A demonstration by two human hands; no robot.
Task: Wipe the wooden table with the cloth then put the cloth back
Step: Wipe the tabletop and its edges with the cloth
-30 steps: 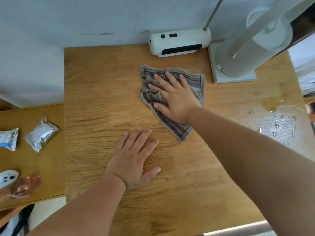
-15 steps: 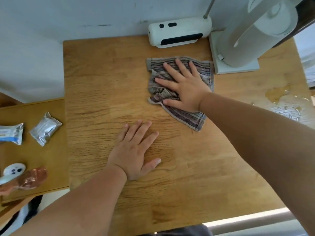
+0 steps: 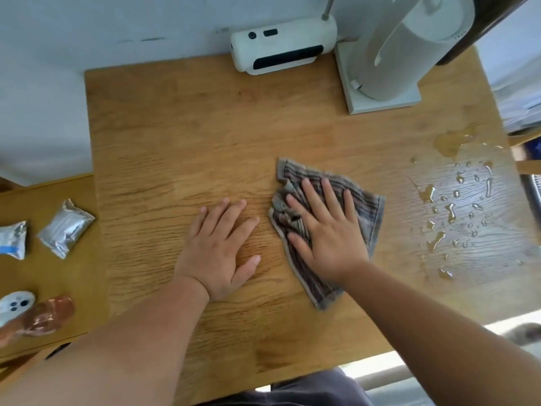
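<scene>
1. Left hand (image 3: 218,247) is lying flat, fingers spread, holding nothing, on the wooden table (image 3: 164,136)
2. Right hand (image 3: 325,232) is pressing the striped cloth (image 3: 367,209) flat at centre
3. Spilled droplets (image 3: 456,206) at 3 o'clock are waiting; wiping looks unfinished

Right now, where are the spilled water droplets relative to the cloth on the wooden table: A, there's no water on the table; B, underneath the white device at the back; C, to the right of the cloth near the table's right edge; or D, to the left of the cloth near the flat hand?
C: the water droplets bead on the wooden table to the right of the cloth, which the right hand presses flat.
</scene>
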